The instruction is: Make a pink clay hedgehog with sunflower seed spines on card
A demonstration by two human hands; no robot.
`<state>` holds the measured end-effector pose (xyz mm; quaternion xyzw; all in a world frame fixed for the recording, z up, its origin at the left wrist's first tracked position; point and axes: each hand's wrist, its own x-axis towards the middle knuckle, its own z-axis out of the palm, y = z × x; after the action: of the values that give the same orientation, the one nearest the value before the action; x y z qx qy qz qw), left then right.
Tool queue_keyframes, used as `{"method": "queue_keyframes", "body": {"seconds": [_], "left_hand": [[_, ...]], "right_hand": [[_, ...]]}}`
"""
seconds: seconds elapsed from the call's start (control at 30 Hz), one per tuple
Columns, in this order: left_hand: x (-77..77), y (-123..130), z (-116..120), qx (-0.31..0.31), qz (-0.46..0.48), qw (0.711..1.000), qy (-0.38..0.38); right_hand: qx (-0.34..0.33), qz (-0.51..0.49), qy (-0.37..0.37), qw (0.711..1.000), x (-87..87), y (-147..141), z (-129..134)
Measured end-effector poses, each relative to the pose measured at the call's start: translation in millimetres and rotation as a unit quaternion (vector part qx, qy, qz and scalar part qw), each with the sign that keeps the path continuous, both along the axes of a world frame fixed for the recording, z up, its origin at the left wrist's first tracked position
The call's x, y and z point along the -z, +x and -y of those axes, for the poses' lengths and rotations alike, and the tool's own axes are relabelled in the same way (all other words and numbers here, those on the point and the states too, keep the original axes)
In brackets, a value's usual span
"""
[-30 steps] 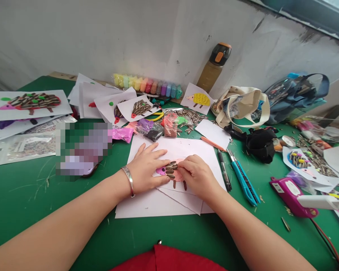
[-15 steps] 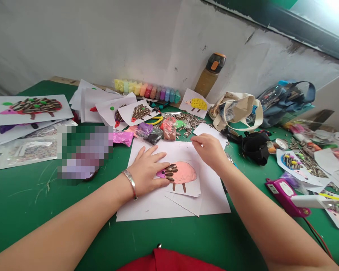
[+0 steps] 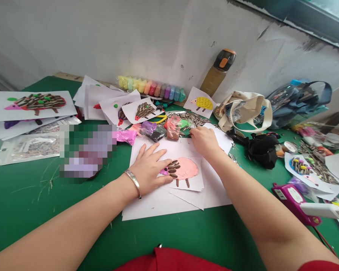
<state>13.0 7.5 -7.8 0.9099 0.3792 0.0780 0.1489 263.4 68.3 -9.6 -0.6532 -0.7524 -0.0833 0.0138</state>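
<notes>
My left hand (image 3: 149, 169) lies flat with fingers spread on the paper, at the head end of a hedgehog picture (image 3: 188, 168). The hedgehog has a pink clay body, a purple face, brown legs and several striped sunflower seeds pressed on behind the face. At the near edge of the loose sunflower seeds (image 3: 196, 118), my right hand (image 3: 205, 141) is closed, its fingers curled together and pointing away from me. Its fingertips are partly hidden, so anything between them cannot be made out. White sheets (image 3: 147, 207) lie under the picture.
Packets of coloured clay (image 3: 158, 131) lie behind the paper. Finished hedgehog pictures (image 3: 41, 103) are at the left. A bottle (image 3: 214, 77) leans on the wall, near a cloth bag (image 3: 243, 113). A black pouch (image 3: 262, 150) and a magenta device (image 3: 295, 201) are at the right.
My right hand has moved slightly away from me, up to the edge of the seeds. My left hand stays on the picture. The whole view has shifted a little.
</notes>
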Motion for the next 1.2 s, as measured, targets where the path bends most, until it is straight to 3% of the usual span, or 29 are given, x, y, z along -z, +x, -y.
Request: {"method": "queue_keyframes", "body": {"seconds": [0.17,0.27,0.4,0.53,0.77,1.2], "left_hand": [[-0.1,0,0,0.000,0.000,1.000,0.003],[1.0,0,0,0.000,0.003,1.000,0.010],[0.1,1,1,0.000,0.004,1.000,0.016],[-3.4,3,4,-0.001,-0.001,1.000,0.025],[-2.3,1,5,-0.003,-0.015,0.999,0.030],[0.6,2,1,-0.002,-0.020,0.999,0.026]], "right_hand": [[0.000,0.007,0.027,1.000,0.1,0,3],[0.023,-0.065,0.068,0.995,-8.0,-2,19],[0.031,-0.256,0.086,0.962,-17.8,-10,61],[0.007,-0.319,0.063,0.946,-13.4,-19,97],[0.077,-0.474,0.044,0.876,-7.7,-15,109],[-0.058,-0.444,-0.027,0.894,-7.3,-33,117]]}}
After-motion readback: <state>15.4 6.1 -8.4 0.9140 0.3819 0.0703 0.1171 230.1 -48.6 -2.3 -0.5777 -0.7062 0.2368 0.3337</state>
